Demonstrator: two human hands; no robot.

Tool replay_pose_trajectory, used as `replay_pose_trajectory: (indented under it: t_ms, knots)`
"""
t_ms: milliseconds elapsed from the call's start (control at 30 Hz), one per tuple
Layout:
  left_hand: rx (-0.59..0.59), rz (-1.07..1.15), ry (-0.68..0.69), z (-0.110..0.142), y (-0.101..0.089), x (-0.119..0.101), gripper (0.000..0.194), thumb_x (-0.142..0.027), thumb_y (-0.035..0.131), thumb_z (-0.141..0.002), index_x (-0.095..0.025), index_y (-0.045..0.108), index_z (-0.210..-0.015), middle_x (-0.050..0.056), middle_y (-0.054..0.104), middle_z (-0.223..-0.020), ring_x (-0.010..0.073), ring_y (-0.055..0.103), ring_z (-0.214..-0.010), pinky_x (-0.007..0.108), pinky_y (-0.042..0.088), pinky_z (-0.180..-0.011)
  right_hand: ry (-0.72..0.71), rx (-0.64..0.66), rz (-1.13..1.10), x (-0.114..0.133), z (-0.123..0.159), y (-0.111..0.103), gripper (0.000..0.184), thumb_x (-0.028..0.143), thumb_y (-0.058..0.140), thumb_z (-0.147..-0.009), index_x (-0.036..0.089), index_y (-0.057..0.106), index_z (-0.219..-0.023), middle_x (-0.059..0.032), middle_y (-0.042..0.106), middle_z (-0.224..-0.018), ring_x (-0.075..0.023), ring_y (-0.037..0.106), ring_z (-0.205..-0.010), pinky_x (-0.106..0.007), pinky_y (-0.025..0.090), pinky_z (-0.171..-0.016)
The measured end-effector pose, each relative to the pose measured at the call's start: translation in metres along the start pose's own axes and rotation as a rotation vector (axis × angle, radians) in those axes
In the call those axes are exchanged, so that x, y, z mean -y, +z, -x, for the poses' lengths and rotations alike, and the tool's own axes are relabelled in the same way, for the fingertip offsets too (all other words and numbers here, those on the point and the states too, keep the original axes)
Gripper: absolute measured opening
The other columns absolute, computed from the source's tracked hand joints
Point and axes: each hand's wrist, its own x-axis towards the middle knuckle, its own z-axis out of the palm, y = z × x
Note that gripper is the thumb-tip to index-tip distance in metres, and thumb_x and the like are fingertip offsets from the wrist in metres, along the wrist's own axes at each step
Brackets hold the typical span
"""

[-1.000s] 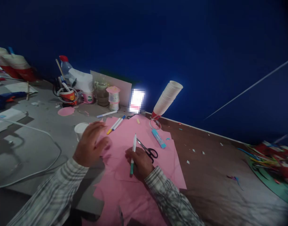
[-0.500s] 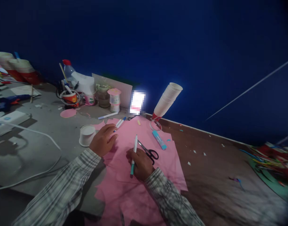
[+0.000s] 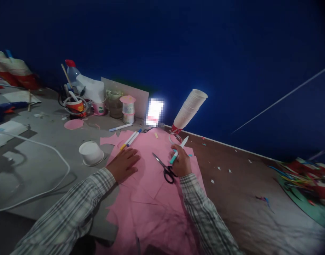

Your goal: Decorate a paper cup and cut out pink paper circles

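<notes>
My left hand (image 3: 125, 163) lies flat with its fingers spread on the pink paper (image 3: 146, 184). My right hand (image 3: 183, 162) is closed around a white and teal marker (image 3: 180, 148), its white end slanting up and away. Black-handled scissors (image 3: 164, 170) rest on the paper between my hands. Beyond my left fingers are a yellow marker (image 3: 128, 140) and a blue marker (image 3: 134, 137). To the left of that hand a white paper cup (image 3: 91, 153) stands upside down. My right hand covers most of the light-blue tube beneath it.
Toward the wall stand a leaning stack of paper cups (image 3: 190, 109), a tape roll (image 3: 175, 138), a bright pixelated screen (image 3: 155, 112) and a pink-topped cup model (image 3: 128, 109). A white cable (image 3: 58, 152) curves across the left. Colourful strips (image 3: 297, 173) lie at far right.
My right hand has moved right and away with the marker, uncovering the scissors. My left hand has turned flatter on the paper. The yellow marker now shows fully.
</notes>
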Motion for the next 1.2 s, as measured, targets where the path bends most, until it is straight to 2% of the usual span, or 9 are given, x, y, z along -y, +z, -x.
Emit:
replay_pose_trajectory:
  t_ms: [133, 333, 700, 1067, 1200]
  knots:
    - [0.018, 0.022, 0.025, 0.001, -0.001, 0.005, 0.044, -0.040, 0.054, -0.087, -0.016, 0.059, -0.124, 0.015, 0.050, -0.140, 0.0284, 0.041, -0.130, 0.049, 0.026, -0.114, -0.007, -0.010, 0.009, -0.006, 0.000, 0.008, 0.026, 0.025, 0.057, -0.081, 0.024, 0.064, -0.105, -0.0088, 0.070, -0.104, -0.0264, 0.062, -0.101, -0.047, 0.047, -0.093]
    - [-0.013, 0.012, 0.024, 0.000, 0.003, 0.007, 0.044, -0.039, 0.054, -0.087, -0.014, 0.060, -0.124, 0.015, 0.052, -0.137, 0.0276, 0.042, -0.129, 0.046, 0.027, -0.114, -0.024, -0.012, 0.020, -0.012, 0.004, 0.013, 0.021, 0.022, 0.057, -0.081, 0.023, 0.065, -0.101, -0.0091, 0.071, -0.102, -0.0239, 0.064, -0.100, -0.040, 0.050, -0.090]
    - [-0.063, -0.004, 0.027, 0.001, 0.002, 0.005, 0.043, -0.037, 0.059, -0.084, -0.014, 0.062, -0.121, 0.015, 0.056, -0.134, 0.0279, 0.046, -0.127, 0.046, 0.031, -0.113, -0.074, -0.051, 0.061, -0.033, 0.006, 0.013, 0.025, 0.029, 0.050, -0.085, 0.020, 0.057, -0.107, -0.0096, 0.072, -0.099, -0.0268, 0.069, -0.096, -0.050, 0.057, -0.081]
    - [-0.069, 0.002, 0.024, 0.002, 0.003, 0.007, 0.044, -0.039, 0.054, -0.087, -0.015, 0.061, -0.123, 0.016, 0.055, -0.137, 0.0292, 0.045, -0.128, 0.050, 0.032, -0.112, -0.062, -0.037, 0.097, -0.032, 0.005, 0.012, 0.027, 0.031, 0.051, -0.085, 0.020, 0.058, -0.109, -0.0097, 0.073, -0.101, -0.0249, 0.069, -0.095, -0.044, 0.056, -0.084]
    - [-0.081, 0.010, 0.032, 0.001, 0.003, 0.009, 0.041, -0.040, 0.053, -0.087, -0.019, 0.062, -0.122, 0.013, 0.055, -0.138, 0.0279, 0.045, -0.129, 0.050, 0.031, -0.113, -0.059, -0.045, 0.099, -0.030, 0.004, 0.012, 0.025, 0.030, 0.051, -0.086, 0.020, 0.059, -0.107, -0.0091, 0.074, -0.099, -0.0245, 0.069, -0.095, -0.043, 0.056, -0.084]
